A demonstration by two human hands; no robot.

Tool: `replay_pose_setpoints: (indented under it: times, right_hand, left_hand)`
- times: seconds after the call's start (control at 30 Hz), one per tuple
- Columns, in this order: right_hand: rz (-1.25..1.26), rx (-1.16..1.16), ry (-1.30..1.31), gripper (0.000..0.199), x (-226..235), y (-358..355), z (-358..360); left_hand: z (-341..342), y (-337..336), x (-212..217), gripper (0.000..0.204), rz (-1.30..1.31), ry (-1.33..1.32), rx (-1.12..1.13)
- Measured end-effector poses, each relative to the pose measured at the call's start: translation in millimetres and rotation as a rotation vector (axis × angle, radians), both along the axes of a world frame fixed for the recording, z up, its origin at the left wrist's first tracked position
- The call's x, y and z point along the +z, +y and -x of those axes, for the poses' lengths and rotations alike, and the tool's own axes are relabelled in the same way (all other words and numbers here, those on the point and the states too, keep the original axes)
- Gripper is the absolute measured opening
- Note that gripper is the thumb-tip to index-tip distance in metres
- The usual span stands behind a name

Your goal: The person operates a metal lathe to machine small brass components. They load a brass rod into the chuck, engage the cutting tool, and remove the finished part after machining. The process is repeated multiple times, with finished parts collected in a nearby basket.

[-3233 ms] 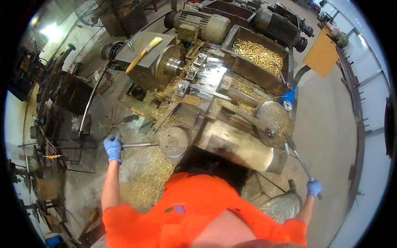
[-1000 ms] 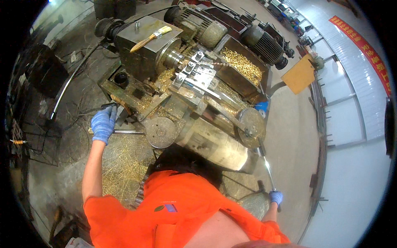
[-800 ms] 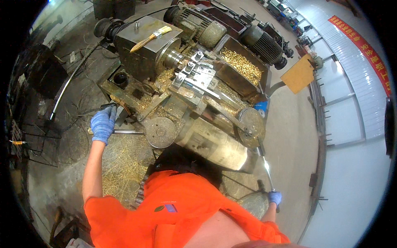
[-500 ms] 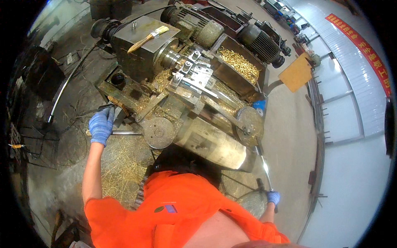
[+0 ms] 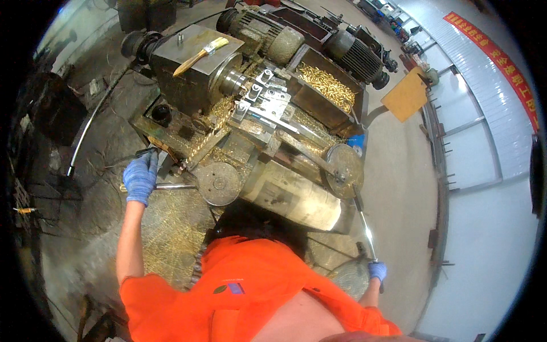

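My left hand [image 5: 140, 178], in a blue knit glove, is closed with its fingertips around a short dark handle [image 5: 146, 151] at the lathe's left front. Under its wrist runs a shiny lever [image 5: 174, 186] joined to a round handwheel disc [image 5: 219, 184]. Far to the right, my gloved right hand [image 5: 376, 270] grips the end of a long chrome lever [image 5: 366, 228], which comes from a second round disc [image 5: 344, 171]. Between them, the tool block [image 5: 268, 100] stands close to the chuck [image 5: 232, 81]. A golden streak of chips [image 5: 209, 141] stretches from the chuck toward the lower left.
A wooden-handled brush [image 5: 200, 56] lies on the headstock [image 5: 194, 45]. Behind the tool block, a metal trough [image 5: 319, 105] holds many small brass parts [image 5: 326, 85]. Electric motors [image 5: 262, 35] stand farther back. Brass chips [image 5: 171, 239] cover the floor at left; a yellow board [image 5: 404, 96] is at right.
A golden streak of chips now runs from the chuck to the lower left. Both hands stay at the same handles; the whole view has shifted slightly.
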State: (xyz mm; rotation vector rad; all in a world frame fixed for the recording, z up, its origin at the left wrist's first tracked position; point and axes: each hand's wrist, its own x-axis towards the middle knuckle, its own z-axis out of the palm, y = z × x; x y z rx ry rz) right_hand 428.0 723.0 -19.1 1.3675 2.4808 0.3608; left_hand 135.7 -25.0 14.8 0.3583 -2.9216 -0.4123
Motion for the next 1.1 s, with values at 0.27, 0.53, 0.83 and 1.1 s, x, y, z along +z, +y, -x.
replay_pose_setpoints:
  times: [0.27, 0.53, 0.83, 1.1]
  right_hand:
    - [0.046, 0.039, 0.301, 0.041, 9.3, -45.2, 41.9]
    - [-0.201, 0.264, 0.119, 0.037, 9.6, -3.1, 135.2]
    - [-0.222, 0.305, 0.062, 0.048, 11.1, 96.5, 301.2]
    - [-0.156, 0.428, 0.094, 0.042, -2.2, 109.4, 324.7]
  left_hand:
    - [-6.8, -21.8, -1.6, 0.037, 0.047, -0.032, -0.073]
    - [-13.9, -73.1, -44.0, 0.028, -0.409, -0.054, 0.205]
    - [-35.6, -42.5, -49.4, 0.026, -0.315, -0.158, 0.330]
    - [-121.3, 2.5, -11.4, 0.032, -0.426, -0.317, 0.427]
